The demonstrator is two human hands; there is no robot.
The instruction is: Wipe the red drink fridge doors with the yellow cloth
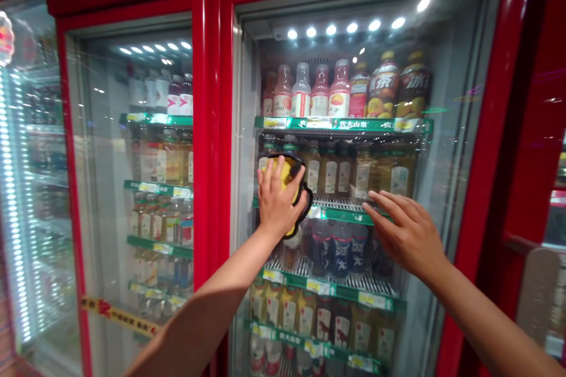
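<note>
Most of the frame is being filled by a red cooler [206, 129], its glass door [451, 100] being fronted at lower right by a right hand [409, 235], fingers loose, nothing grasped, and at centre by a left hand [278, 203], fingers spread, a black-edged yellow item [288, 176] being covered.
</note>
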